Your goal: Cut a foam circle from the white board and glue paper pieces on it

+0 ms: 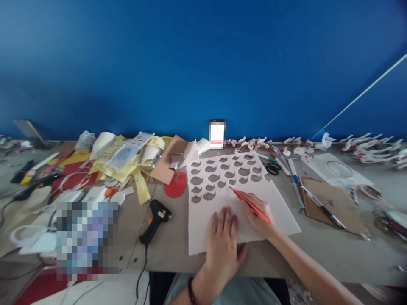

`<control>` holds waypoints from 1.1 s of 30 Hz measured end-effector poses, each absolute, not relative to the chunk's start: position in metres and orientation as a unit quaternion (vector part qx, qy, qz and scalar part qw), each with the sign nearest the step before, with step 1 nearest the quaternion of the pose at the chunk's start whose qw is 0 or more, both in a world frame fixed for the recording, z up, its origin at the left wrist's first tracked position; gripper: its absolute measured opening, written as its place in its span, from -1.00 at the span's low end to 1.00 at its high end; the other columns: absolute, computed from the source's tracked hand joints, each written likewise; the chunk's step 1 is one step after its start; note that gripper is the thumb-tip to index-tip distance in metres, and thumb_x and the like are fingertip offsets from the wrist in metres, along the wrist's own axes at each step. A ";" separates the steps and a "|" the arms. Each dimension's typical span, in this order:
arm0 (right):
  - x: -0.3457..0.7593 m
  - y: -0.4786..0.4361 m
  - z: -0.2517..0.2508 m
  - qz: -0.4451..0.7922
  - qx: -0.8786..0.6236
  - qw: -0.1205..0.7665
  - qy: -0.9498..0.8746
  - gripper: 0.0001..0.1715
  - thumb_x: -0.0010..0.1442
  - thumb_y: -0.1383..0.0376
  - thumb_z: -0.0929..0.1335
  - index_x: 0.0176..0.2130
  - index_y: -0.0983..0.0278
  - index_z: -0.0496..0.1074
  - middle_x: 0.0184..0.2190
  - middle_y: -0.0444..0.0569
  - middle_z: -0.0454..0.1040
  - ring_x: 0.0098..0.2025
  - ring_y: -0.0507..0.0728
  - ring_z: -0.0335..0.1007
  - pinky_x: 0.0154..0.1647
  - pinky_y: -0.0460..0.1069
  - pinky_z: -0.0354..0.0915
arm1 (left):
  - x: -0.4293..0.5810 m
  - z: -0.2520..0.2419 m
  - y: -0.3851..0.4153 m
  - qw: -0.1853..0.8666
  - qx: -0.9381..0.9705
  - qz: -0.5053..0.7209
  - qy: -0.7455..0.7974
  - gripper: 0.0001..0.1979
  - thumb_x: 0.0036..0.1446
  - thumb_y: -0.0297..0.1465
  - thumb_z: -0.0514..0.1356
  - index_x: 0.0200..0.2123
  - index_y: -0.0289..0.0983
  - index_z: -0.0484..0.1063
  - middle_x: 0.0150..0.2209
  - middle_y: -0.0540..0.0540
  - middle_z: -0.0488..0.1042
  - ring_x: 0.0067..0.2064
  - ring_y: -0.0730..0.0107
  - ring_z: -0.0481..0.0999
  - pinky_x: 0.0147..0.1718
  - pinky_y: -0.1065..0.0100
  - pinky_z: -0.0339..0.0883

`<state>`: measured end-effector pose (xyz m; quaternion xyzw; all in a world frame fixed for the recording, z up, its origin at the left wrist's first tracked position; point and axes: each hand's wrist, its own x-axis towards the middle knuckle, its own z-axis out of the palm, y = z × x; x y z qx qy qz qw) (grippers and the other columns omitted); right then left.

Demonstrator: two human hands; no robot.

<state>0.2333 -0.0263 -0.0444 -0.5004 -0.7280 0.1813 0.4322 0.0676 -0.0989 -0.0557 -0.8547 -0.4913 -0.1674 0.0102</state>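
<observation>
A white foam sheet (276, 203) with several rows of cut-out holes lies on the table in front of me. My left hand (224, 239) rests flat on the sheet's near part, fingers stretched out and together. My right hand (259, 212) grips a red pen (251, 205) whose tip touches the sheet just below the holes, beside a faint drawn outline (224, 192).
A black glue gun (155, 220) lies left of the sheet, a red paper shape (175, 185) beyond it. Yellow paper, packets and cables clutter the left. Black scissors (271, 168), markers, brown cardboard (333, 203) and white cut pieces (365, 148) lie to the right, against the blue wall.
</observation>
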 end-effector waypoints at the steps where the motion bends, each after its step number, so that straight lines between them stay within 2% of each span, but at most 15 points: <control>1: 0.233 -0.027 -0.044 0.180 -0.500 0.432 -0.729 -0.66 0.28 0.28 0.21 -0.02 0.20 0.45 -0.25 0.03 0.55 -0.23 0.15 0.50 -0.23 0.02 0.45 | 0.068 -0.056 -0.099 0.010 -0.855 -0.167 -0.491 -0.33 0.19 -0.05 -0.01 0.21 -0.40 0.17 0.29 -0.32 0.09 0.33 -0.01 0.00 0.21 -0.02 0.03; 16: 0.232 -0.028 -0.050 0.173 -0.495 0.415 -0.743 -0.62 0.29 0.30 0.20 0.06 0.17 0.39 -0.19 0.05 0.53 -0.16 0.17 0.48 -0.18 0.05 0.43 | 0.068 -0.055 -0.099 -0.001 -0.854 -0.171 -0.492 -0.35 0.20 -0.08 0.00 0.20 -0.40 0.18 0.29 -0.31 0.11 0.32 -0.02 0.01 0.20 -0.04 0.04; 27: 0.226 -0.029 -0.046 0.161 -0.496 0.362 -0.772 -0.57 0.28 0.35 0.18 0.11 0.20 0.31 -0.22 0.06 0.51 -0.17 0.19 0.45 -0.16 0.09 0.42 | 0.070 -0.059 -0.099 -0.003 -0.852 -0.178 -0.493 -0.36 0.20 -0.06 -0.01 0.18 -0.40 0.22 0.28 -0.29 0.14 0.32 0.00 0.03 0.21 -0.04 0.03; 33: 0.225 -0.027 -0.038 0.178 -0.505 0.342 -0.772 -0.58 0.26 0.35 0.19 0.09 0.20 0.34 -0.20 0.05 0.51 -0.16 0.17 0.44 -0.15 0.05 0.40 | 0.070 -0.061 -0.098 0.006 -0.853 -0.174 -0.493 -0.34 0.19 -0.04 -0.02 0.18 -0.41 0.22 0.27 -0.33 0.14 0.31 -0.03 0.06 0.19 -0.06 0.06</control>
